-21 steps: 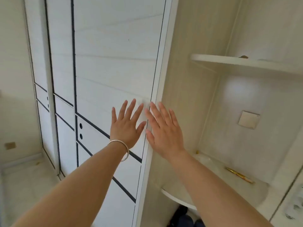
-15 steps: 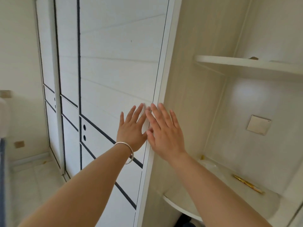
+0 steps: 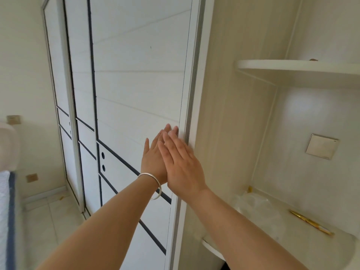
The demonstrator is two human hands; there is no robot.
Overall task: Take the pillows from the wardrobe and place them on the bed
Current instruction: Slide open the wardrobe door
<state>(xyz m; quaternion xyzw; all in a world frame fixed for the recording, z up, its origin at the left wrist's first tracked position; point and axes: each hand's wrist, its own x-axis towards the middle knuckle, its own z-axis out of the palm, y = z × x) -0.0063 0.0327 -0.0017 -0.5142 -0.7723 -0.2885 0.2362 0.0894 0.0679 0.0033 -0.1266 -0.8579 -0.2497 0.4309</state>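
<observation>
Both hands have slid right since a moment ago: the right hand point(image 3: 183, 168) now overlaps the left hand point(image 3: 153, 160), fingers flat and holding nothing, pressed at the wardrobe door point(image 3: 136, 84) edge. The pillows aren't visible.

Place: a bedroom in a home.
Wardrobe: tall white sliding wardrobe doors point(image 3: 136, 84) with dark trim lines fill the middle and far left.
Bed: a mattress edge point(image 3: 5, 211) with blue piping shows at the near left.
Shelving: rounded corner shelves point(image 3: 292, 65) sit at the right.
Floor: pale floor tiles point(image 3: 48, 221) lie at the lower left.
Walls: cream, with a wall switch plate point(image 3: 321, 146).
</observation>
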